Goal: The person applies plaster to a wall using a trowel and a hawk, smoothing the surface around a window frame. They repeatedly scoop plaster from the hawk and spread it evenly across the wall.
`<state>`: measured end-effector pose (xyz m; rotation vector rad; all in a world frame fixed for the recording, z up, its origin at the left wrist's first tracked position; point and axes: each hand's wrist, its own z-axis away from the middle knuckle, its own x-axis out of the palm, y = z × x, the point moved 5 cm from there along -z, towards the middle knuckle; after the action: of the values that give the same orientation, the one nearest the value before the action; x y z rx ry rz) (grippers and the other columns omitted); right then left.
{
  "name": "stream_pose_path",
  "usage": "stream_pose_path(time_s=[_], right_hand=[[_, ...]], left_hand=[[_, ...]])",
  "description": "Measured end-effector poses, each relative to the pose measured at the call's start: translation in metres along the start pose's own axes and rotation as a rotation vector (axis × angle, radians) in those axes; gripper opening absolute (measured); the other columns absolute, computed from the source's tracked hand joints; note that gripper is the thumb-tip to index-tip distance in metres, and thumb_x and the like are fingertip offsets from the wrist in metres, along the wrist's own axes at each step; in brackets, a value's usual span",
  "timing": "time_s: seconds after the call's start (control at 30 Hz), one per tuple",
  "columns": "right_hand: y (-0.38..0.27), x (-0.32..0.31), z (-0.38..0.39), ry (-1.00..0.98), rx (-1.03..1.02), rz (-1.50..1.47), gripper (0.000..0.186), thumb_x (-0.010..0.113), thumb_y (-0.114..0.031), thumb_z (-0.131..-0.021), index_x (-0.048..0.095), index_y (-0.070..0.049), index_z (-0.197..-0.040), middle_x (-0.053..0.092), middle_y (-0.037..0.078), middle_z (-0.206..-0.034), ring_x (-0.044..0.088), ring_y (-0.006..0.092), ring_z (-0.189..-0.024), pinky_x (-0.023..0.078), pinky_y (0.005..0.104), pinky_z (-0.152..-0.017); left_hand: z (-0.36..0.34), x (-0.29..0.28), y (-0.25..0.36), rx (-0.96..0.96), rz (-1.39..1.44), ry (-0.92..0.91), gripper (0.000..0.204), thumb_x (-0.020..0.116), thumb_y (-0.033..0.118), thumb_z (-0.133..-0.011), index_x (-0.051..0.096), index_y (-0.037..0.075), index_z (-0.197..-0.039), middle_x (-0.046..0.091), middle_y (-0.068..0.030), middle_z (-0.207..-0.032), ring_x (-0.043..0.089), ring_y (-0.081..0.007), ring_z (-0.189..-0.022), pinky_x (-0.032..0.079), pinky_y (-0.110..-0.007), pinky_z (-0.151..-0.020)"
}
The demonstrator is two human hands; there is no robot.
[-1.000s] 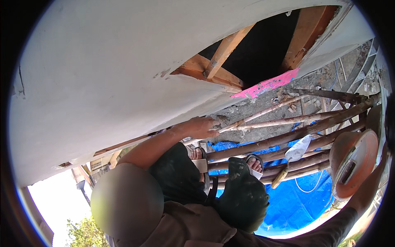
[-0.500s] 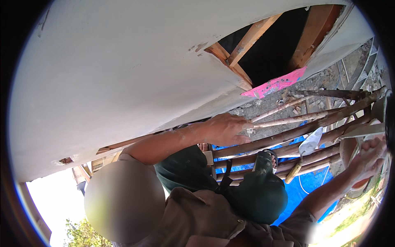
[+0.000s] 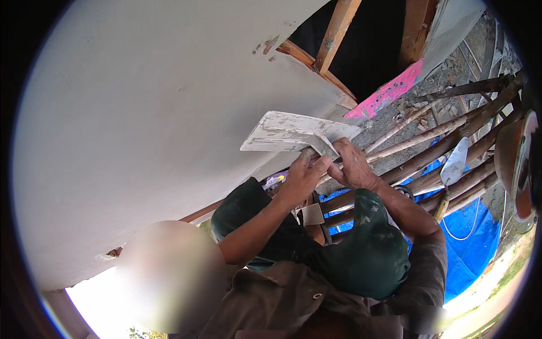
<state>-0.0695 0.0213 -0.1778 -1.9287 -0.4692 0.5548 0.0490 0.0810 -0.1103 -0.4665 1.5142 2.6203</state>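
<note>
Head view, looking down. White plastering float in mid-scene, held before a broad pale wall, its handle turned to the near side. Left hand at the handle's near left end, fingers bent and pinching it. Right hand on the right side of the same handle, fingers curled and closed on it; exact fingertip placement under the grip is hard to make out.

Far right of the float: dark opening in the wall, crossed by timber framing, bright pink strip along its near edge. To the right, rough wooden poles run side by side over blue sheeting. Pointed trowel by the poles, wooden handle toward the near side. Orange-brown basin, tilted, at the right edge.
</note>
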Motion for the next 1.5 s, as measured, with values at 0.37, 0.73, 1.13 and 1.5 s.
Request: stream_pose_path(time_s=[0.37,0.73,1.13,1.5], right_hand=[[0.019,0.043,-0.054,0.032,0.073,-0.057,0.016,0.052,-0.016,-0.096,0.053,-0.002,-0.105,0.053,0.019,-0.096,0.053,0.041,-0.089,0.042,0.0481,-0.079],[0.089,0.062,-0.023,-0.005,0.379,-0.089,0.022,0.047,-0.019,-0.098,0.061,-0.004,-0.104,0.064,0.019,-0.104,0.058,0.0386,-0.103,0.046,0.0477,-0.087],[0.094,0.058,-0.033,0.01,0.545,-0.315,0.025,0.044,-0.016,-0.101,0.062,-0.001,-0.109,0.063,0.02,-0.105,0.066,0.0315,-0.091,0.055,0.0393,-0.081],[0.094,0.053,-0.036,0.068,0.529,-0.356,0.019,0.048,-0.015,-0.101,0.059,-0.001,-0.109,0.062,0.021,-0.099,0.06,0.036,-0.091,0.047,0.0408,-0.083]], left_hand=[[-0.055,-0.04,-0.033,-0.013,0.221,0.383,0.024,0.059,0.025,-0.099,0.063,0.002,-0.101,0.061,0.0012,-0.088,0.052,-0.0067,-0.082,0.045,-0.027,-0.076],[-0.097,-0.018,-0.102,-0.14,0.191,0.338,0.029,0.06,0.031,-0.097,0.056,0.003,-0.105,0.061,-0.0075,-0.102,0.059,-0.0161,-0.094,0.051,-0.036,-0.087],[-0.114,-0.018,-0.101,-0.155,0.07,0.35,0.035,0.063,0.029,-0.096,0.054,-0.002,-0.107,0.06,-0.0118,-0.105,0.061,-0.0183,-0.095,0.055,-0.037,-0.081],[-0.119,-0.017,-0.098,-0.138,0.068,0.394,0.032,0.066,0.027,-0.094,0.056,-0.002,-0.105,0.06,-0.009,-0.098,0.058,-0.0151,-0.086,0.051,-0.032,-0.072]])
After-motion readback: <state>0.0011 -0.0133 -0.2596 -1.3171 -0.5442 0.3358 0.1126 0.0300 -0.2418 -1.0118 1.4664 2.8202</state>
